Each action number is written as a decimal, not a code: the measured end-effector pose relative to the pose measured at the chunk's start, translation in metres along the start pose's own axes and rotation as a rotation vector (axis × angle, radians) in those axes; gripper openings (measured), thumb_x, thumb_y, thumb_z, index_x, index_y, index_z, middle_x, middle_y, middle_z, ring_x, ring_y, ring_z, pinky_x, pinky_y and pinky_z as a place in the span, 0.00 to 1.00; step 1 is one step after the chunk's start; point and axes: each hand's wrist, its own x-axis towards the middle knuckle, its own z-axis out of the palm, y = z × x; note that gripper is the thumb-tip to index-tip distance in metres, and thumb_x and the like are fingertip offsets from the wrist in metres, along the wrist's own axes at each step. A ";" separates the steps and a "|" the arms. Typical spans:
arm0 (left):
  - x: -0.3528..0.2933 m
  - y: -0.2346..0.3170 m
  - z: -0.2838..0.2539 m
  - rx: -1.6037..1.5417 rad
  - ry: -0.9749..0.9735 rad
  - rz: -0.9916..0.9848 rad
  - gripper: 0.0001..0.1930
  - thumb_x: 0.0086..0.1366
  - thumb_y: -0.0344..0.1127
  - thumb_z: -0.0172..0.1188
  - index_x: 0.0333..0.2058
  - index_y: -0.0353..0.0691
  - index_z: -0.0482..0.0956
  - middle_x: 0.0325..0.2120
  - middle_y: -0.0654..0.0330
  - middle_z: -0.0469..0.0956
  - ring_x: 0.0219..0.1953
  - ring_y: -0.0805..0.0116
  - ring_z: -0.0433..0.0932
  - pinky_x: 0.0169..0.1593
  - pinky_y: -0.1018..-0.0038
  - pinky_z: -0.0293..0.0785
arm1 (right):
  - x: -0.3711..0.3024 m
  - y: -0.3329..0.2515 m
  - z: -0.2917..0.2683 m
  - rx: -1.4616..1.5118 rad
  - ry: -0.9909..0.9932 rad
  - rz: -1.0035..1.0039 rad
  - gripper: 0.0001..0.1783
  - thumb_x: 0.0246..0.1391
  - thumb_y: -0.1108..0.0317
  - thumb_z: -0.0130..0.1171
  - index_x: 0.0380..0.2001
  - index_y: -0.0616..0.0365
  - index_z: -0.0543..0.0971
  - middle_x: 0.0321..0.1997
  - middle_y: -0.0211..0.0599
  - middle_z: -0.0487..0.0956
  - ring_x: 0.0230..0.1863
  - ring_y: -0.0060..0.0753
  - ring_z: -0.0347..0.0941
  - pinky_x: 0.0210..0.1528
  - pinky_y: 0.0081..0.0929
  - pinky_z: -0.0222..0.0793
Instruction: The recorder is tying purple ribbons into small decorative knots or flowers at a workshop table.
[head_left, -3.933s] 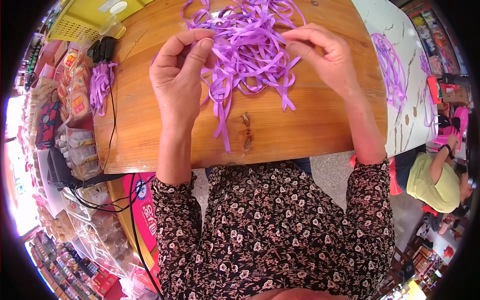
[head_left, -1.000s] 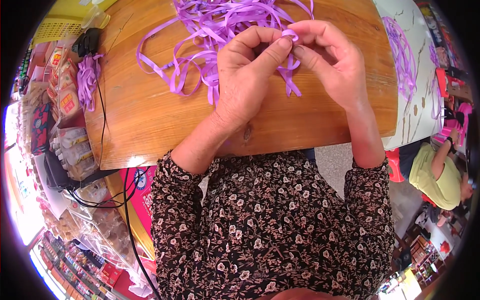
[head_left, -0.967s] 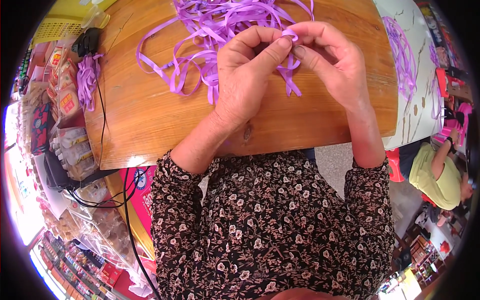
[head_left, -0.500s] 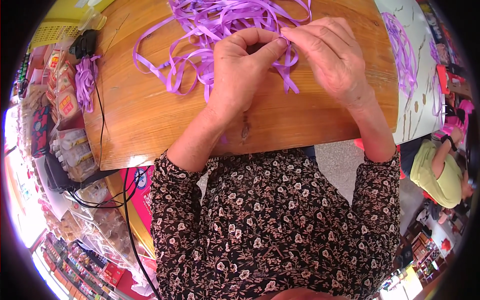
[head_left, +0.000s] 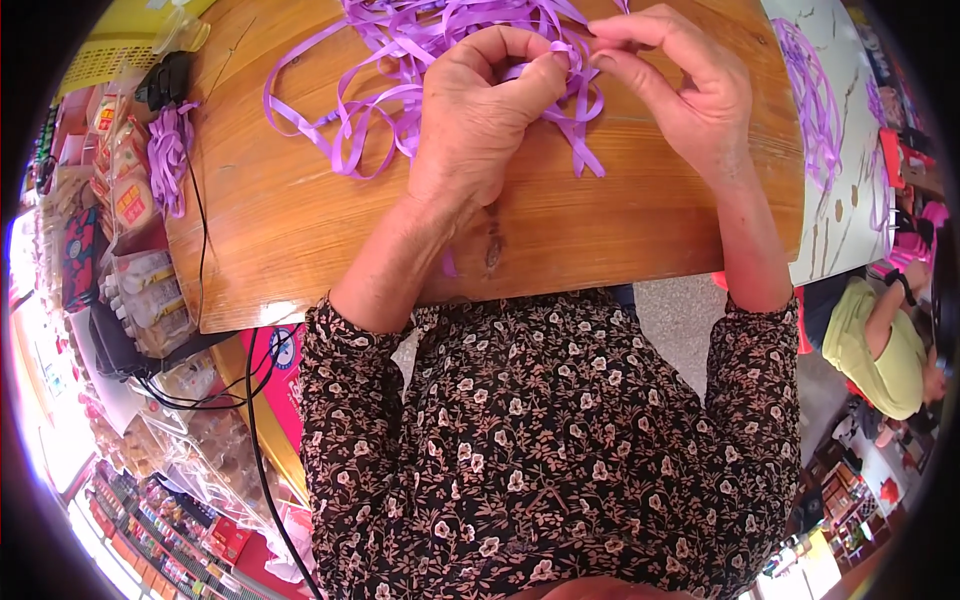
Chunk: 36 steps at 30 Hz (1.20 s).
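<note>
A tangled heap of narrow purple ribbon (head_left: 420, 45) lies at the far side of the wooden table, with loops and loose ends trailing toward me. My left hand (head_left: 475, 115) pinches a piece of purple ribbon (head_left: 568, 48) between thumb and forefinger, where a small fold or loop shows at the fingertips. Cut-looking ends hang below that pinch. Just to the right, my right hand (head_left: 690, 95) is raised with its thumb and forefinger parted, close to the ribbon but with no ribbon visible between them.
The wooden table (head_left: 600, 235) meets a white marbled surface (head_left: 835, 215) on the right, which bears more purple ribbon (head_left: 808, 105). At the left edge hangs a purple ribbon bundle (head_left: 170, 160) beside a black cable (head_left: 203, 220) and packaged goods (head_left: 150, 300). Another person (head_left: 875, 345) sits at right.
My right hand has drawn away to the right from the left fingertips, and its thumb and forefinger have parted. My left hand keeps its pinch on the ribbon, slightly higher.
</note>
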 end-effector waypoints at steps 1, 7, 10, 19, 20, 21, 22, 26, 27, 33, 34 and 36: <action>0.000 0.000 0.001 0.016 0.014 0.013 0.05 0.56 0.28 0.61 0.30 0.33 0.76 0.23 0.64 0.77 0.24 0.81 0.74 0.29 0.85 0.70 | -0.003 0.000 0.000 0.071 -0.016 0.063 0.10 0.40 0.79 0.65 0.30 0.60 0.79 0.29 0.38 0.78 0.30 0.35 0.75 0.33 0.24 0.69; -0.005 0.002 0.005 0.106 0.027 0.040 0.07 0.56 0.27 0.62 0.34 0.35 0.77 0.28 0.68 0.76 0.28 0.83 0.70 0.32 0.88 0.64 | -0.005 -0.005 0.006 0.165 -0.025 0.119 0.07 0.43 0.80 0.62 0.29 0.62 0.79 0.28 0.38 0.78 0.29 0.29 0.75 0.32 0.20 0.69; -0.006 0.000 0.006 0.088 0.040 0.087 0.06 0.56 0.27 0.61 0.33 0.33 0.76 0.27 0.65 0.77 0.28 0.82 0.73 0.33 0.86 0.69 | -0.008 -0.005 0.009 0.333 -0.042 0.308 0.04 0.47 0.79 0.59 0.29 0.64 0.78 0.27 0.35 0.78 0.28 0.23 0.75 0.32 0.18 0.69; -0.005 -0.008 0.002 -0.070 0.034 0.168 0.07 0.56 0.24 0.61 0.35 0.34 0.76 0.29 0.66 0.76 0.30 0.82 0.71 0.34 0.86 0.67 | -0.012 0.039 0.038 1.029 -0.045 0.268 0.05 0.53 0.74 0.56 0.30 0.65 0.77 0.26 0.32 0.78 0.28 0.18 0.73 0.32 0.15 0.68; -0.005 -0.006 0.002 -0.158 -0.006 0.139 0.06 0.57 0.24 0.61 0.34 0.35 0.76 0.29 0.66 0.76 0.29 0.82 0.71 0.33 0.85 0.67 | -0.010 0.048 0.046 1.270 -0.036 -0.178 0.05 0.52 0.74 0.56 0.30 0.65 0.77 0.26 0.32 0.78 0.27 0.19 0.73 0.32 0.15 0.68; -0.005 -0.005 0.003 -0.159 -0.007 0.139 0.06 0.57 0.24 0.61 0.34 0.35 0.76 0.29 0.66 0.76 0.29 0.82 0.71 0.33 0.85 0.67 | -0.012 0.051 0.046 1.269 -0.036 -0.178 0.05 0.52 0.74 0.56 0.30 0.65 0.77 0.26 0.32 0.78 0.27 0.19 0.73 0.32 0.15 0.68; -0.005 -0.005 0.005 -0.154 -0.015 0.160 0.06 0.57 0.24 0.61 0.34 0.35 0.76 0.29 0.66 0.76 0.29 0.82 0.71 0.33 0.85 0.67 | -0.011 0.049 0.047 1.315 -0.029 -0.182 0.05 0.52 0.74 0.55 0.30 0.65 0.77 0.26 0.32 0.78 0.27 0.20 0.73 0.31 0.15 0.68; -0.009 -0.007 0.002 0.189 -0.041 0.251 0.05 0.57 0.23 0.60 0.34 0.35 0.76 0.27 0.67 0.75 0.28 0.83 0.70 0.32 0.86 0.66 | -0.012 -0.003 0.014 0.883 0.027 0.681 0.04 0.51 0.76 0.55 0.30 0.66 0.77 0.27 0.34 0.78 0.27 0.22 0.73 0.31 0.17 0.69; -0.011 -0.006 0.003 0.188 -0.039 0.252 0.05 0.57 0.23 0.60 0.34 0.35 0.76 0.27 0.67 0.75 0.28 0.83 0.70 0.32 0.86 0.66 | -0.012 -0.002 0.014 0.883 0.025 0.681 0.04 0.51 0.76 0.55 0.30 0.66 0.77 0.27 0.34 0.78 0.27 0.22 0.73 0.31 0.17 0.69; -0.007 -0.003 0.005 -0.049 -0.008 0.222 0.05 0.58 0.24 0.60 0.34 0.36 0.76 0.25 0.68 0.74 0.27 0.83 0.68 0.32 0.85 0.65 | -0.013 0.007 0.018 1.197 0.053 0.926 0.06 0.50 0.76 0.55 0.32 0.66 0.76 0.28 0.35 0.77 0.29 0.24 0.73 0.34 0.17 0.68; -0.007 -0.003 0.003 -0.151 -0.039 0.170 0.04 0.58 0.25 0.59 0.34 0.36 0.76 0.25 0.68 0.74 0.26 0.83 0.68 0.32 0.84 0.64 | -0.012 0.008 0.019 1.237 0.026 0.908 0.06 0.50 0.75 0.55 0.32 0.66 0.76 0.28 0.34 0.77 0.29 0.24 0.73 0.34 0.16 0.68; -0.006 -0.003 0.003 -0.252 -0.071 0.118 0.04 0.58 0.25 0.59 0.34 0.36 0.76 0.25 0.68 0.74 0.26 0.82 0.67 0.31 0.83 0.63 | -0.012 0.009 0.019 1.278 0.000 0.888 0.07 0.50 0.75 0.56 0.33 0.66 0.76 0.28 0.34 0.77 0.29 0.23 0.73 0.35 0.16 0.68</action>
